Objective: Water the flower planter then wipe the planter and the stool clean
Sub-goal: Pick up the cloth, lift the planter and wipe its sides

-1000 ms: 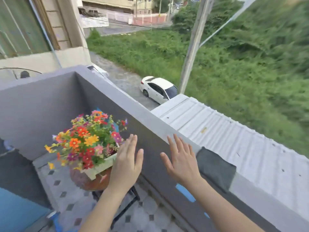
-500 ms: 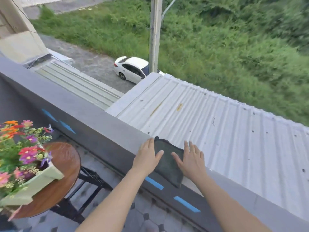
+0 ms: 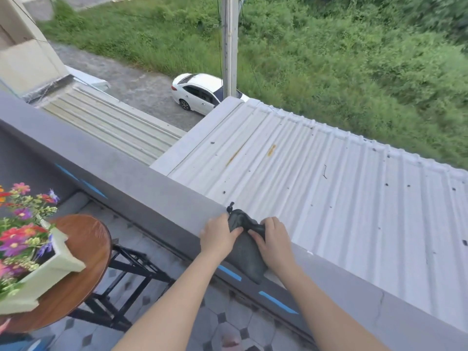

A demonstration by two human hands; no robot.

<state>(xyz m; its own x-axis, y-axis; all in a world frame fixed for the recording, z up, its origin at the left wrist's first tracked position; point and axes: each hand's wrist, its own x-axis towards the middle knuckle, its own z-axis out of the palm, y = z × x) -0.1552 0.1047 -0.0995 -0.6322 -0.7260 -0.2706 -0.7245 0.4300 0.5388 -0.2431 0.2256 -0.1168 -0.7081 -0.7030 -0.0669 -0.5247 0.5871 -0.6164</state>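
I can read no text, label, brand, number or sign anywhere in front of me. The white car (image 3: 202, 93) down on the road shows no plate or badge I can make out; it is too small and partly hidden. The blue strips (image 3: 229, 272) on the inner face of the balcony wall are plain, with nothing written on them.

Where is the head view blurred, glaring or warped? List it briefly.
Head view: soft daylight, no hard shadows; vegetation smears at the top right corner; glare streaks the stool top; wide-angle bends the wall ledge; hands, left and right, and cloth stay sharp.
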